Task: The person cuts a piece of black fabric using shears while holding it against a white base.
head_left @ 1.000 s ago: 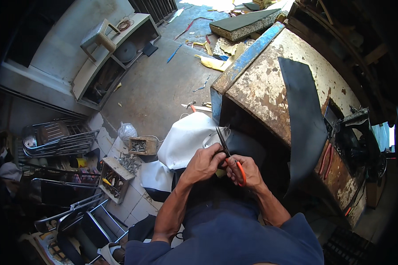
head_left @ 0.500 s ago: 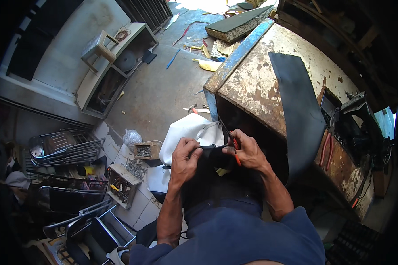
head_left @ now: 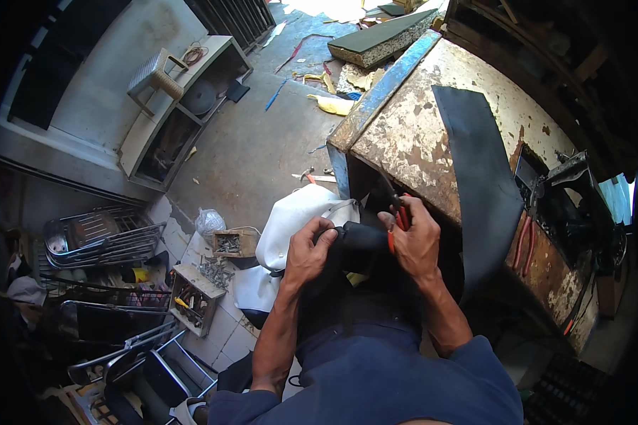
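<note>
Clock: twelve is straight ahead of me, six is toward my chest.
Left hand: my left hand [head_left: 306, 258] has thumb and fingers pinched together on the edge of the black cloth [head_left: 366, 239].
Right hand: my right hand [head_left: 415, 241] is wrapped round the red-handled scissors [head_left: 395, 201]; whether the blades are spread or together, I cannot tell.
Black cloth: it lies between my hands, at three o'clock from my left grip and nine o'clock from my right.
Cloth's long axis: the visible stretch runs roughly from nine to three, across my front.
Scissors' line: the blades point toward eleven, at a steep angle to the cloth, their tips beyond its far edge.
Nearer hand: the left, being on the cloth itself; the right is just beside its other end, and I cannot tell whether it touches.
White cover: the white cover [head_left: 280, 230] bulges at eleven o'clock from my left hand, close by.
Bench: the worn bench [head_left: 404, 142] stands at twelve from my right hand, with a black sheet [head_left: 482, 177] draped over it.
</note>
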A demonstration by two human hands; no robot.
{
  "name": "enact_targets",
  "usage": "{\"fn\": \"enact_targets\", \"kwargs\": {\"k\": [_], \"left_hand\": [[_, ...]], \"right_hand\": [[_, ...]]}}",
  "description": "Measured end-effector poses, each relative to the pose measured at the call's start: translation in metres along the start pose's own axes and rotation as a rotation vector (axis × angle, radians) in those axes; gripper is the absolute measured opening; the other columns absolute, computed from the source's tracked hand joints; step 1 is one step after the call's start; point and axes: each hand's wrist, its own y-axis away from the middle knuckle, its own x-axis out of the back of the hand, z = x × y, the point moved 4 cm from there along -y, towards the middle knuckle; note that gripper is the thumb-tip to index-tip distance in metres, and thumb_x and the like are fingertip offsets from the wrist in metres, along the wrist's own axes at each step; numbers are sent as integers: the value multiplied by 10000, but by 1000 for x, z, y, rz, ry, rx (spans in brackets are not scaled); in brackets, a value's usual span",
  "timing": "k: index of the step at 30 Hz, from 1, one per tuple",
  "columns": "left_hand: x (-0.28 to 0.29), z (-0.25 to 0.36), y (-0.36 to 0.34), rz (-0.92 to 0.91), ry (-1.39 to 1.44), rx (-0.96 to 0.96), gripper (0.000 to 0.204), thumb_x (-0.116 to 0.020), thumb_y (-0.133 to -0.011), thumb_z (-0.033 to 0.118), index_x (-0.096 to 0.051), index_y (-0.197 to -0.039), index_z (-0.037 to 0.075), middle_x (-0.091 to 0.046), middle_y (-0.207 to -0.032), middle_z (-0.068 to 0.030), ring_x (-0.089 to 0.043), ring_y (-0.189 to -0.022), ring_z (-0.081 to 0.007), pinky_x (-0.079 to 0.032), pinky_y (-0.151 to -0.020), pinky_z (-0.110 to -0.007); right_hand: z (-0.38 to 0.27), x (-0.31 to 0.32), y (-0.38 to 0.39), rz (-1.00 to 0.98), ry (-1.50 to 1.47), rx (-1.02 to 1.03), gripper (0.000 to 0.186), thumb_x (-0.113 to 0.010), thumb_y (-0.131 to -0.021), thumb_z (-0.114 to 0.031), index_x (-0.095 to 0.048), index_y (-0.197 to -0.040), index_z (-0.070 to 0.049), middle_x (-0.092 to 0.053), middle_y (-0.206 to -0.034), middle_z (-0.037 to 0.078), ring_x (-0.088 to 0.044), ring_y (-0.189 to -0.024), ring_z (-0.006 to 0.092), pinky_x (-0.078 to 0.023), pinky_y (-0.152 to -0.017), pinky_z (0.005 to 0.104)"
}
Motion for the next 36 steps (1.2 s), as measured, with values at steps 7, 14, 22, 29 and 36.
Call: {"fn": "enact_targets", "kwargs": {"k": [7, 14, 22, 29, 36], "left_hand": [[6, -1, -7, 18, -14, 31, 141, -645, -965, 117, -613, -963, -20, -610, -810, -19, -531, -783, -103, -444, -731, -268], [4, 3, -9, 0, -70, 14, 126, -631, -971, 112, -611, -955, -12, -595, -808, -12, -527, -794, -102, -445, -742, -269], [1, 4, -4, -35, -85, 31, 131, -629, -974, 112, -611, -979, -17, -607, -809, -30, -533, -777, -104, -449, -721, -276], [-21, 0, 14, -70, -132, -24, 125, -632, -967, 106, -612, -983, -16, -598, -741, -67, -522, -687, -117, -443, -646, -299], [-2, 16, 14, -26, -152, -88, 107, -624, -965, 80, -617, -1003, -21, -617, -759, -83, -551, -718, -126, -464, -676, -304]], "right_hand": [[1, 5, 56, -807, -427, -467, 415, -789, -904, -296, -672, -1151, 16, -693, -832, 60, -692, -788, 117, -556, -641, 266], [23, -14, 87, -889, -596, -716, 498, -632, -996, -485, -701, -1112, -6, -657, -752, 34, -645, -620, 95, -537, -556, 249], [27, -16, 87, -942, -683, -724, 571, -540, -1022, -556, -701, -1097, -14, -639, -730, 18, -611, -572, 91, -517, -540, 235], [21, -34, 74, -709, -727, -691, 516, -633, -989, -523, -703, -1023, -13, -614, -655, 4, -587, -575, 69, -466, -516, 228], [15, -41, 56, -797, -512, -345, 240, -784, -911, -255, -697, -933, -33, -692, -739, 21, -619, -612, 51, -452, -493, 209]]}}
